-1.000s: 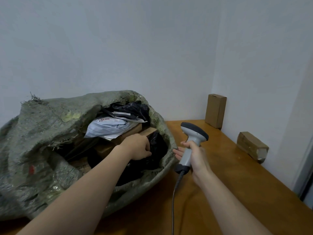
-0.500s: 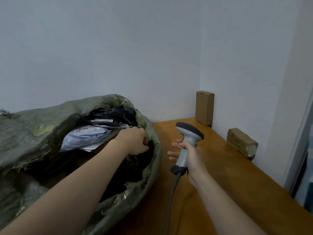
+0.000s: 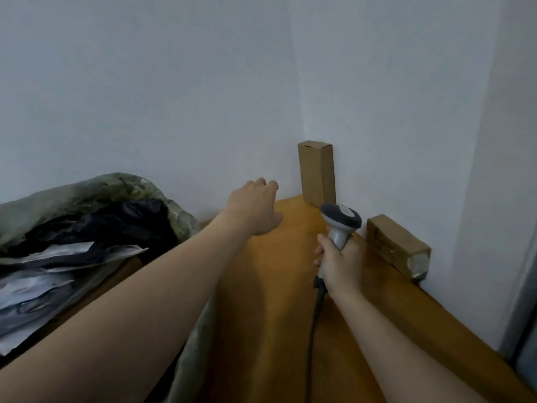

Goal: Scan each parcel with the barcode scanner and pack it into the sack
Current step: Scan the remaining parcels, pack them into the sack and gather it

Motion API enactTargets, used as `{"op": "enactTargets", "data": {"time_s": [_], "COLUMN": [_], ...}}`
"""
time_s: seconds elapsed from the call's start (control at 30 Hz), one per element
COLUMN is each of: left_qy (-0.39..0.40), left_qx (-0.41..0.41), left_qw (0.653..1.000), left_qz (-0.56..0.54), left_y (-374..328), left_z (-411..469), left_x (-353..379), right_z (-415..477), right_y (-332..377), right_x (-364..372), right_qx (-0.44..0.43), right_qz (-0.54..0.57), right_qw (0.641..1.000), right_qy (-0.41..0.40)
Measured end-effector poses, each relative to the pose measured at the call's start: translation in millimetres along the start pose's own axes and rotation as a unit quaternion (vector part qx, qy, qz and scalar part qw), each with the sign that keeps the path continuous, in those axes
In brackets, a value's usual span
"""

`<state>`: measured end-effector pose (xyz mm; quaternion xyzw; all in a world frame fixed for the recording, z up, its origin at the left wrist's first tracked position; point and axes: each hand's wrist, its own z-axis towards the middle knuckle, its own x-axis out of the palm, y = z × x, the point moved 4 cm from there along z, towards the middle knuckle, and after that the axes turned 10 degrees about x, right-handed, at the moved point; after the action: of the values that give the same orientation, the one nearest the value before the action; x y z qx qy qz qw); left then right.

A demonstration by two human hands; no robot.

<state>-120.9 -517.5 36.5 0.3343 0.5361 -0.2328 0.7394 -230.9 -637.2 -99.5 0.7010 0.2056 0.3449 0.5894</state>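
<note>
1. Your left hand (image 3: 255, 209) hovers palm down over the table (image 3: 276, 286), to the left of the tall box (image 3: 316, 173). It is near the tall box but not touching it. The fingers are loose and slightly bent, and they hold nothing.
2. Your right hand (image 3: 340, 263) grips the scanner (image 3: 341, 221) by its handle, with the fingers wrapped round it. The scanner's dark head points up and sits in front of the tall box, close to its foot.
3. The cable (image 3: 315, 321) runs from the bottom of the handle back toward you, away from the tall box.
4. The tall box stands upright at the far end of the table, in the corner against the wall (image 3: 174, 97).
5. The low box (image 3: 395, 245) lies on its side to the right of the tall box and nearer to you, along the side wall. Its near end is pale, but too blurred to make out.
6. The sack (image 3: 116, 187) lies well to the left of the tall box with its mouth gaping. A black bag (image 3: 122, 219) and white mailers (image 3: 43, 283) show inside it, and your left forearm crosses over its rim.
</note>
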Motion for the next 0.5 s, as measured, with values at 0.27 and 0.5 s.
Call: {"op": "enactTargets", "data": {"time_s": [0.27, 0.5], "left_qy": [-0.033, -0.073], "left_qx": [0.032, 0.052], "left_qw": [0.999, 0.994], "left_qz": [0.021, 0.060], "left_y": [-3.3, -11.8], "left_z": [129.4, 187.2], "left_x": [33.3, 47.0], "right_z": [41.8, 55.3], "right_y": [-33.3, -37.4], "right_x": [-2.7, -1.0], "right_qx": [0.011, 0.023], "right_qz": [-0.016, -0.008], "right_qw": [1.000, 0.999], "right_qy": [-0.019, -0.039]}}
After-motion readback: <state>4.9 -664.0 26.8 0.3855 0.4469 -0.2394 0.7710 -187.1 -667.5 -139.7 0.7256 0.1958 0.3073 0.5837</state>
